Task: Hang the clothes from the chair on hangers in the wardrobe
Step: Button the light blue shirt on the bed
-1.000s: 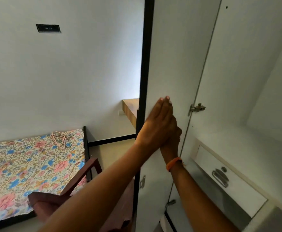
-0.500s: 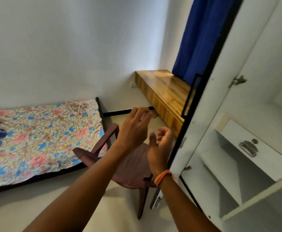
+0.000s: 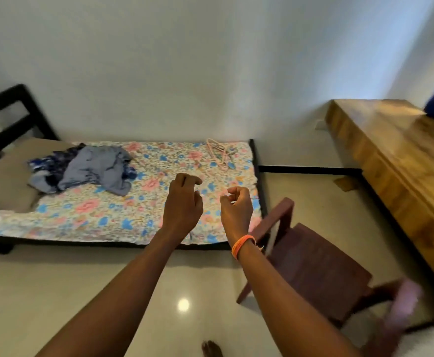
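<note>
Clothes (image 3: 87, 168), a blue-grey heap, lie on the flowered bed (image 3: 87, 215) at about ten o'clock from the hands, well apart from them. Pink hangers (image 3: 219, 153) rest on the bed at twelve o'clock. Left hand (image 3: 182, 204) and right hand (image 3: 236, 208) hover side by side, fingers loosely curled, holding nothing. A brown chair (image 3: 313, 266) stands at four o'clock, a wooden bench (image 3: 396, 155) at two o'clock.

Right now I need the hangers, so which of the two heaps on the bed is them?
The pink hangers by the bed's right end; the other heap is blue clothes.
</note>
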`<state>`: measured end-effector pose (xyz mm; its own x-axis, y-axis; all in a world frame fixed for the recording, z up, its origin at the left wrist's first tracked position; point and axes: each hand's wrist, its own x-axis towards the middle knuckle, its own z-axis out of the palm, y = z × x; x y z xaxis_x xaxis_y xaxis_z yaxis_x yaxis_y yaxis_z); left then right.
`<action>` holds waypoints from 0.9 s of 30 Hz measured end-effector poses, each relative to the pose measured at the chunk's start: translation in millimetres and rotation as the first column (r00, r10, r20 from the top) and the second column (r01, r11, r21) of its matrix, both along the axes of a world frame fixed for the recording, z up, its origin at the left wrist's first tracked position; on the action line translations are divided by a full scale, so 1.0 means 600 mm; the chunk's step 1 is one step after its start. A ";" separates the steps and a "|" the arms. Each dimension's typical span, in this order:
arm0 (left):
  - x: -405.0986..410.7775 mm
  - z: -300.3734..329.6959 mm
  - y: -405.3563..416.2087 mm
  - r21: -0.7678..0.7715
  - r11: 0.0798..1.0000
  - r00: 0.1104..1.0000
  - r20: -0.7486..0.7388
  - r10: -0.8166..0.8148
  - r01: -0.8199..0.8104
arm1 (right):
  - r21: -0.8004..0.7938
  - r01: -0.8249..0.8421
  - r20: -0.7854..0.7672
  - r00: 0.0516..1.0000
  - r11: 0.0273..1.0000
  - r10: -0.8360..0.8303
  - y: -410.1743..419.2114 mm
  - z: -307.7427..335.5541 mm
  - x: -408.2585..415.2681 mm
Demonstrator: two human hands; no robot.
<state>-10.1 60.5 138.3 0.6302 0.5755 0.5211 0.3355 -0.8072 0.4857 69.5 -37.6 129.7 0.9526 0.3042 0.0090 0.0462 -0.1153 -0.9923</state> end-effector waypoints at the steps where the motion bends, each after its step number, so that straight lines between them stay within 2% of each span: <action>1: -0.002 -0.007 0.044 -0.033 0.999 0.999 -0.022 0.030 -0.030 | -0.018 -0.030 -0.018 0.999 0.999 0.030 0.042 -0.003 0.006; 6: -0.014 -0.025 0.250 -0.134 0.980 0.988 -0.070 0.135 -0.144 | -0.104 -0.180 -0.053 0.983 0.978 0.175 0.246 -0.006 0.051; 12: -0.063 -0.090 0.464 -0.301 0.904 0.952 -0.145 0.271 -0.303 | -0.184 -0.355 -0.140 0.933 0.917 0.333 0.492 -0.038 0.062; 17: -0.069 -0.152 0.678 -0.470 0.798 0.925 -0.153 0.347 -0.377 | -0.251 -0.424 -0.169 0.904 0.870 0.392 0.728 -0.106 0.065; 22: -0.088 -0.221 0.904 -0.608 0.654 0.891 -0.267 0.367 -0.451 | -0.317 -0.481 -0.266 0.872 0.818 0.410 0.963 -0.179 0.053; 27: -0.106 -0.285 1.121 -0.672 0.535 0.855 -0.335 0.396 -0.512 | -0.418 -0.536 -0.268 0.844 0.734 0.464 1.199 -0.260 0.037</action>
<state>-73.6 733.0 -32.5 0.1992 0.9465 -0.2538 0.6575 0.0630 0.7508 91.6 682.1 -26.3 0.6414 0.6694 -0.3748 0.0978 -0.5558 -0.8255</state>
